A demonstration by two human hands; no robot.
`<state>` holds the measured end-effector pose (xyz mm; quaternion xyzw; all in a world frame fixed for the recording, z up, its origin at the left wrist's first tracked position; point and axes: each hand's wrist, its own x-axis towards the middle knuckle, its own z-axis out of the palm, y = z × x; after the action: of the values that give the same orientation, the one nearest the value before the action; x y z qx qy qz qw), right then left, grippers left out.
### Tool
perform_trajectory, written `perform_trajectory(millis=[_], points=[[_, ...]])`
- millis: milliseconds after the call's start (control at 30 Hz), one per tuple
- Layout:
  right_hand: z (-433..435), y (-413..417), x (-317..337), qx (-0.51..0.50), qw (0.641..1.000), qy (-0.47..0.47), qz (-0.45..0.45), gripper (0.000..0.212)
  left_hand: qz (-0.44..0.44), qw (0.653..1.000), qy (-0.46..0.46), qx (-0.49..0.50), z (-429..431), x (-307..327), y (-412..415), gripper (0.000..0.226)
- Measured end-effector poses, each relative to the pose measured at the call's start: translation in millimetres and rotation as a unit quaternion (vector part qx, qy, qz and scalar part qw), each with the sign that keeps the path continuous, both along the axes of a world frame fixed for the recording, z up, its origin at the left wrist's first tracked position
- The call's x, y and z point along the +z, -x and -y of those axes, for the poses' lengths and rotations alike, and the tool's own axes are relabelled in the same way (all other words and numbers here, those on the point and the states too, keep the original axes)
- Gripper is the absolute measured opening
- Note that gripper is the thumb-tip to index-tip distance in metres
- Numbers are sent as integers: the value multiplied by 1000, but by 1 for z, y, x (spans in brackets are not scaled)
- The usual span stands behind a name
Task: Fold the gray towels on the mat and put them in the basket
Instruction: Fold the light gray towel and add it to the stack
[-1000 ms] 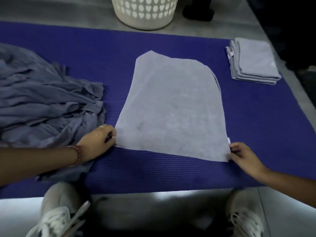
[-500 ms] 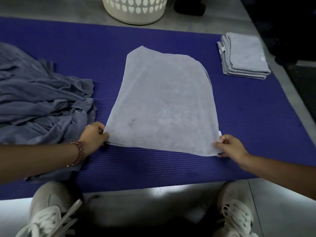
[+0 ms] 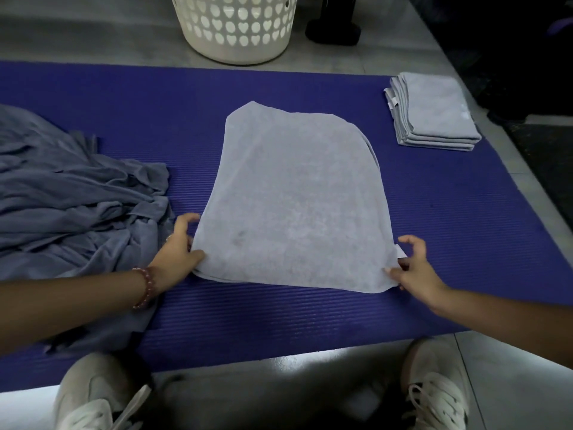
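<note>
A gray towel (image 3: 294, 197) lies flat, folded double, in the middle of the purple mat (image 3: 310, 311). My left hand (image 3: 176, 246) sits at its near left corner, thumb resting on the cloth and fingers arched against the left edge. At the near right corner my right hand (image 3: 412, 268) has its fingers spread, the thumb tip on the cloth beside a small white tag. Neither corner is lifted. A heap of unfolded gray towels (image 3: 68, 200) lies at the left. A stack of folded gray towels (image 3: 434, 116) sits at the far right. The white basket (image 3: 235, 26) stands beyond the mat.
A dark object (image 3: 335, 29) stands on the gray floor right of the basket. A dark rug (image 3: 545, 162) borders the mat at the right. My two pale sneakers (image 3: 434, 395) are planted on the floor just below the mat's near edge.
Both hands pinched the towel's near corners before; their fingers have now loosened and spread. The towel lies flat in the same place. The view has shifted slightly.
</note>
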<state>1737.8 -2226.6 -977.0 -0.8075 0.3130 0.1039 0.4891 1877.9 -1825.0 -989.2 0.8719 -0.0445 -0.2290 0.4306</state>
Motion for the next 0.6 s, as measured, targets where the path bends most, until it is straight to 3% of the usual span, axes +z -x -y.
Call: perform_trajectory(millis=[100,200,300,367,433,500,533,567,600], points=[[4,-5,7,126,991,39,-10,35,11,985,-51,-164,-7,15,-8,47],[10,-8,16,158,987,25,-35,31,-19,977,-108,-183,-2,34,-18,24],[11,-2,27,212,973,-18,-94,20,-132,955,-170,-203,4,53,-19,18],[11,3,35,304,935,-41,-180,13,-238,908,-247,-239,7,62,-14,20],[15,5,41,370,885,-68,-275,23,-312,848,-324,-281,10,68,-7,26],[22,-1,50,391,844,-83,-357,30,-359,796,-376,-310,12,72,-9,16],[25,-9,55,390,843,-78,-364,28,-359,791,-388,-308,12,72,-17,15],[27,-21,59,372,865,-54,-332,24,-338,810,-383,-287,13,71,-29,17],[29,-36,61,334,905,-16,-264,19,-289,853,-358,-248,13,65,-46,18]])
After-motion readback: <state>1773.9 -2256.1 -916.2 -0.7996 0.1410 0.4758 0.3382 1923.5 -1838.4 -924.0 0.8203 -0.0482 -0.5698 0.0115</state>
